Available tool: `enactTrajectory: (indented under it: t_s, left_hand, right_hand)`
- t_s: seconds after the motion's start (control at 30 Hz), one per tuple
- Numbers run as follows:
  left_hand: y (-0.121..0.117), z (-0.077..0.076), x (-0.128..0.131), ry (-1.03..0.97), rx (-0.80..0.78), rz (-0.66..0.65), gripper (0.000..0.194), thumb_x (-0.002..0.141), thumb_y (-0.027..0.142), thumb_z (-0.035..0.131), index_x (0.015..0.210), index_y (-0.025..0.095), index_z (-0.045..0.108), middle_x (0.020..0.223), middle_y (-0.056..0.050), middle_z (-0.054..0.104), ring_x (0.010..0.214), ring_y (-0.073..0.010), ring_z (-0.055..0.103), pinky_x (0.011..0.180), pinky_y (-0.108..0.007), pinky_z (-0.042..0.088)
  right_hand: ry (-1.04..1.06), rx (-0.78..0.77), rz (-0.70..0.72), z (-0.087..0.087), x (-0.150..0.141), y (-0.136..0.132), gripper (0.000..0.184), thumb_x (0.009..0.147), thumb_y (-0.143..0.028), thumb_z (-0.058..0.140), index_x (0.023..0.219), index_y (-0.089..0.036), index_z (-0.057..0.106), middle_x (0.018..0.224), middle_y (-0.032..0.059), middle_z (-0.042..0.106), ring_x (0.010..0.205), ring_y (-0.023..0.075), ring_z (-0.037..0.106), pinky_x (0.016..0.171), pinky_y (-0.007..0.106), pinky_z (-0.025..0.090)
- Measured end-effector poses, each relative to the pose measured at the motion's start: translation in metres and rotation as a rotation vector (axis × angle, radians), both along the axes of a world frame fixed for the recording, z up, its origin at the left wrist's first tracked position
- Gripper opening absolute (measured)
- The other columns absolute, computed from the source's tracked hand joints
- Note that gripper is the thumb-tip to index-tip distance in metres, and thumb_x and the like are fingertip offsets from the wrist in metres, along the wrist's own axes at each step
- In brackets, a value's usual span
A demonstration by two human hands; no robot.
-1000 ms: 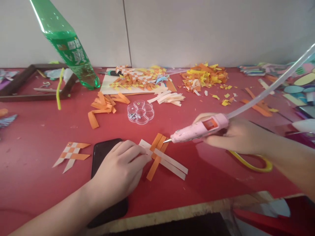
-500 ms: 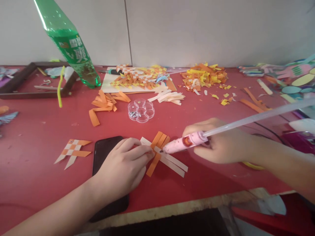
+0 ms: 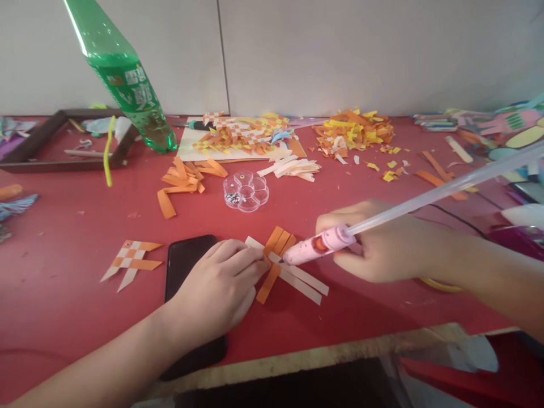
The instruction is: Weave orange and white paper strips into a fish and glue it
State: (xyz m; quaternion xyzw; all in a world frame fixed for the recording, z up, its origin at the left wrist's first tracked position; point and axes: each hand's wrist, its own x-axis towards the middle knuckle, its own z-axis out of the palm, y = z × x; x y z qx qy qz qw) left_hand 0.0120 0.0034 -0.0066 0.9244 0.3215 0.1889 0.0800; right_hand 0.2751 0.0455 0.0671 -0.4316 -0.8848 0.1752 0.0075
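The left hand [image 3: 223, 283], fingers drawn together, grasps the left side of a crossed piece of woven orange and white paper strips [image 3: 272, 276], which lies on the red surface [image 3: 348, 311] in front of the person. The right hand [image 3: 369, 249] is wrapped around a pale pink glue gun [image 3: 318, 245] with a long translucent glue stick [image 3: 442, 191] rising from its back. The gun's dark tip points at the middle of the woven piece; whether it touches the paper is hard to tell. A black, flat, phone-like slab [image 3: 187, 263] lies partly beneath the left hand and forearm. A curved yellow band [image 3: 440, 285] shows from under the right wrist, mostly hidden.

Left of the slab lies a finished-looking orange and white checkered paper fish [image 3: 132, 256]. Beyond the hands sits a clear plastic flower-shaped tray [image 3: 246, 192] with small dark and white bits in one compartment. Folded orange paper strips [image 3: 182, 175] lie to its left, and a bunch of white paper strips [image 3: 295, 167] just behind it.

Farther back, checkered paper pieces [image 3: 249, 133] are heaped on a pale board [image 3: 187, 148], between a green plastic bottle [image 3: 138, 93] and a pile of orange and yellow paper scraps [image 3: 357, 131]. A dark rectangular frame [image 3: 42, 166] lies at far left, before the pale wall [image 3: 340, 51].
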Motion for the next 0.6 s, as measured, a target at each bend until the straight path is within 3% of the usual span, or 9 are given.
enactTrajectory:
  t_s: [0.6]
  left_hand:
    - [0.000, 0.001, 0.001, -0.014, 0.040, 0.006, 0.031, 0.088, 0.006, 0.047, 0.107, 0.012, 0.071, 0.108, -0.010, 0.071, 0.091, -0.0266, 0.061, 0.078, -0.044, 0.059]
  right_hand:
    - [-0.010, 0.009, 0.031, 0.009, -0.006, 0.002, 0.015, 0.066, -0.014, 0.046, 0.059, -0.024, 0.037, 0.048, -0.0051, 0.044, 0.042, 0.0122, 0.036, 0.046, 0.027, 0.026]
